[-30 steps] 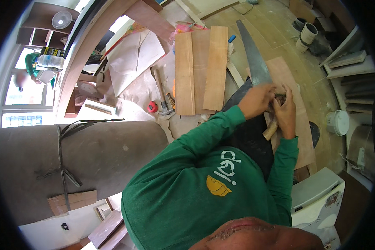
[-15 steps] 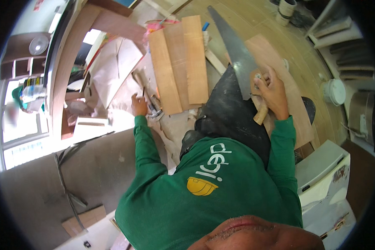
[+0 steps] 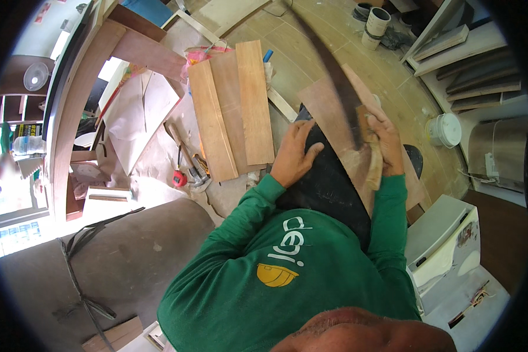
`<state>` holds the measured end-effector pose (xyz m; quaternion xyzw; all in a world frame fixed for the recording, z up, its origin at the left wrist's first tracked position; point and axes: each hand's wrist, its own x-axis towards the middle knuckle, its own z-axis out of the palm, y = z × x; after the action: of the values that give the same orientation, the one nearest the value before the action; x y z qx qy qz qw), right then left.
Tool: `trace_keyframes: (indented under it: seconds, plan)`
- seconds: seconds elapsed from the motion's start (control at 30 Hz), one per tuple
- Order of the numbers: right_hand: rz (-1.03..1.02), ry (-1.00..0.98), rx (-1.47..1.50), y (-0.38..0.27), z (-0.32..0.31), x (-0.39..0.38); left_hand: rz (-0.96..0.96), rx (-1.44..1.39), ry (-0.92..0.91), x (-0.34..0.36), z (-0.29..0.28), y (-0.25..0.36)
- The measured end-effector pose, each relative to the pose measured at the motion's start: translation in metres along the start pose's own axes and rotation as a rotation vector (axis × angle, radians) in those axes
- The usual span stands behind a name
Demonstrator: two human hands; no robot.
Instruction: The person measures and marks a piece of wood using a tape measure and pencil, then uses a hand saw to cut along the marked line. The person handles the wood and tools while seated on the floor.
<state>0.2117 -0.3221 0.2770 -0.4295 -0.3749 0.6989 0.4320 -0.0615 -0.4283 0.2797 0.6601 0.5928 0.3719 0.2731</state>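
Note:
In my right hand (image 3: 386, 139) is a handsaw (image 3: 339, 79), my fingers wrapped round its wooden handle (image 3: 372, 167). Its dark blade points away from me, seen nearly edge-on above a thin plywood sheet (image 3: 318, 98). The sheet lies slanted beside and partly under my right forearm. My left hand (image 3: 293, 157) rests on my black trouser leg (image 3: 320, 188), thumb apart and fingers extended, with nothing visible in it. Left of it, two light wooden boards (image 3: 254, 105) lie on a wider panel (image 3: 229, 97) on the floor.
A hammer (image 3: 188, 156) and a red tape measure (image 3: 179, 178) lie left of the boards. A big grey-brown roll (image 3: 141, 246), tied with a dark strap, fills the lower left. White buckets (image 3: 443, 130) and shelving (image 3: 463, 50) stand at the right.
My left hand has come from beside the tools, where it held a thin dark stick, to my leg. The saw blade has turned from flat-on to nearly edge-on.

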Motion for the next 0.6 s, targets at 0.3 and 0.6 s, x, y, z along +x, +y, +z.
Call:
trace_keyframes:
  seconds: [0.3, 0.6]
  plan:
    - [-0.137, 0.366, 0.21, -0.025, -0.059, -0.04, -0.076, 0.325, 0.274, -0.007, -0.053, -0.069]
    - [-0.009, 0.373, 0.503, -0.017, -0.069, -0.057, 0.042, 0.58, 0.239, 0.071, -0.072, -0.126]
